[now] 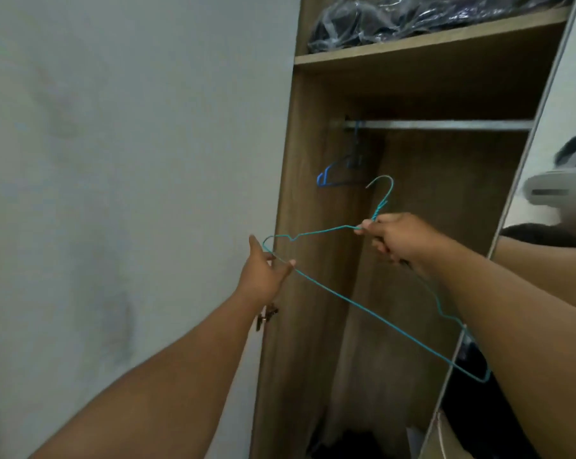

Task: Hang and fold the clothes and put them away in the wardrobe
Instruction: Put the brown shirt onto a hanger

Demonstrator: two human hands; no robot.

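A teal wire hanger with nothing on it is held out in front of the open wooden wardrobe. My right hand grips it at the neck, just under the hook. My left hand pinches the bottom wire near the hanger's left corner. The hook points up and stays below the metal rail. A blue hanger hangs at the rail's left end.
A shelf above the rail holds dark items in clear plastic. A mirrored door stands to the right, a grey wall to the left. Dark things lie on the wardrobe floor.
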